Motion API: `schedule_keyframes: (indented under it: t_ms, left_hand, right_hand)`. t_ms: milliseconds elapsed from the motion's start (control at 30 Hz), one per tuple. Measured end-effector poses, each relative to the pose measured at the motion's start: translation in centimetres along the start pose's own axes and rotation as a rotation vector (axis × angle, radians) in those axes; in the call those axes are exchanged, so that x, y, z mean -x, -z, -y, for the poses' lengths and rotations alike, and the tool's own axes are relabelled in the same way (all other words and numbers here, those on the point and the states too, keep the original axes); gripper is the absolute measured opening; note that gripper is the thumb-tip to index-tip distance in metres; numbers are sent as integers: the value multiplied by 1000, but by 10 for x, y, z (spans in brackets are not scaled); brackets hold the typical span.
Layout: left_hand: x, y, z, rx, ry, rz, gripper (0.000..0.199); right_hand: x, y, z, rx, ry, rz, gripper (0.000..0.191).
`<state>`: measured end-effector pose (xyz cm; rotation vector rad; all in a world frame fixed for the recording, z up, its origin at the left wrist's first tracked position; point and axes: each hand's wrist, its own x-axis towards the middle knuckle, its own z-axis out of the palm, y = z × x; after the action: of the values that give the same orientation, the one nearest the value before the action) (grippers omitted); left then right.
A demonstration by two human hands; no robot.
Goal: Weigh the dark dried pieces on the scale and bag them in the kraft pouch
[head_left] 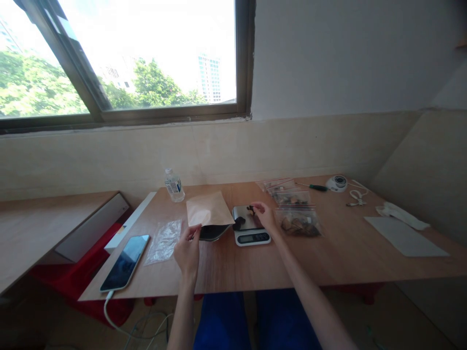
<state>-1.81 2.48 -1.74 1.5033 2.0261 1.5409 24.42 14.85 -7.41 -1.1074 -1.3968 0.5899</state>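
Weighing in progress: right hand (265,215) pinches a small dark piece (251,209) over the kitchen scale (251,228), another dark piece (239,223) already on the platform. Left hand (188,250) grips the near edge of the kraft paper pouch (208,210), just left of the scale, mouth open. Zip bags of dried stuff (299,224) just right of the right hand, not yet emptied. Empty clear bag (164,240) and phone (126,261) further left
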Motion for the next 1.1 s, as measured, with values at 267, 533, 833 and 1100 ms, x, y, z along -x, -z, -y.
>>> schedule_keyframes:
  t_ms: [267,533,833,1100]
  left_hand:
    - [0,0,-1,3,4,2,24]
    - [0,-1,0,8,13,10,25]
    - [0,-1,2,26,10,6,23]
    - [0,0,0,17,26,16,25]
  right_hand:
    - [-1,0,-6,17,11,-47,22]
    - [0,1,-14,71,42,-32,22]
    - [1,-2,-11,142,122,-58,24]
    - [-6,-1,-14,220,125,-77,24]
